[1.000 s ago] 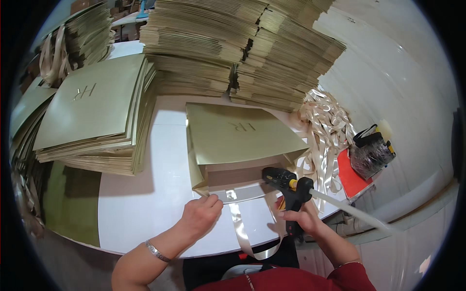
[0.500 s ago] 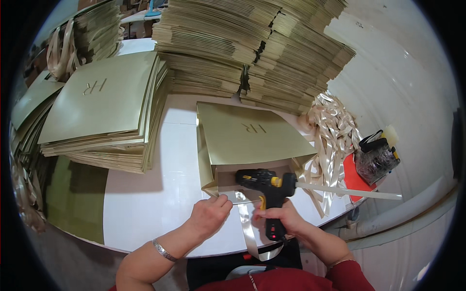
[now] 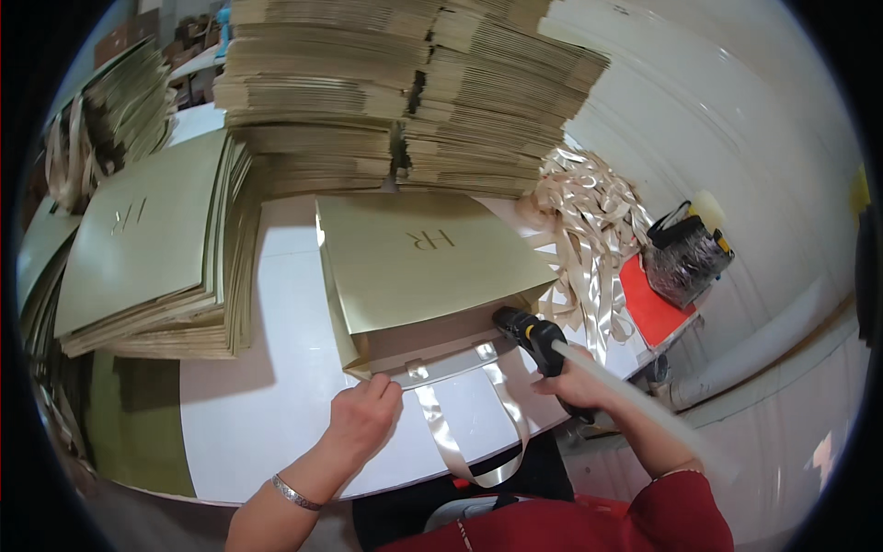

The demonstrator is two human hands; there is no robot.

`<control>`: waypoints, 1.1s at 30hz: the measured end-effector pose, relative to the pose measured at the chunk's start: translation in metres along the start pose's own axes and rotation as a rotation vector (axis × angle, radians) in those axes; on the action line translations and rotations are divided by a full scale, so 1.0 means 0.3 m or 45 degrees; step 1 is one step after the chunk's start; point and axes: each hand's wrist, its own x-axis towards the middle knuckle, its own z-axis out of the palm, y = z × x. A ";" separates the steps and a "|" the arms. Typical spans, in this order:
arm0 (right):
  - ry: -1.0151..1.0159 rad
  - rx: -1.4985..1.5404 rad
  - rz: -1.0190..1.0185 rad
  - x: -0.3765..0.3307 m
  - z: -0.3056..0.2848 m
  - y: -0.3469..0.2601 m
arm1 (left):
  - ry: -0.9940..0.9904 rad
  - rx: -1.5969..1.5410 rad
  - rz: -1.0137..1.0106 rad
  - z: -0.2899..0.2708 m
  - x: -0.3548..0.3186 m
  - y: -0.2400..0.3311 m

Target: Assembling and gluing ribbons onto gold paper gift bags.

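A gold paper bag (image 3: 414,294) lies on its side in front of me, its open mouth facing me. My left hand (image 3: 365,414) is closed, pinching the lower rim of that mouth near its left corner. A shiny cream ribbon (image 3: 441,434) loops down toward me, its two ends lying on the inner lower panel. My right hand (image 3: 585,383) grips the black and yellow glue gun (image 3: 529,333) by its handle. The gun's nozzle is at the right side of the bag's mouth. A long whitish glue stick (image 3: 635,396), blurred, sticks out of its back.
Tall stacks of flat gold bags (image 3: 322,101) rise behind the bag. More bags (image 3: 147,221) are piled at the left. Right of the bag lies a heap of cream ribbons (image 3: 589,202), beside a red sheet (image 3: 651,304) and a plastic-wrapped black container (image 3: 685,262).
The glue gun has moved right across the bag's mouth and turned. Both ribbon ends now show on the inner panel. My left hand keeps its pinch on the rim. The whole view has shifted.
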 end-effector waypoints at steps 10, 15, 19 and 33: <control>-0.111 1.947 -0.180 -0.312 -0.028 0.420 | 0.031 -0.157 -0.108 -0.012 0.041 0.035; 1.228 1.368 0.435 -0.383 0.054 0.644 | 0.067 -0.218 -0.158 -0.009 0.054 0.063; 1.188 1.474 0.742 -0.352 0.013 0.850 | 0.079 -0.173 -0.279 0.008 0.001 0.033; 0.308 0.489 -0.306 -0.022 0.017 0.372 | 0.160 0.509 -0.605 0.117 0.213 -0.027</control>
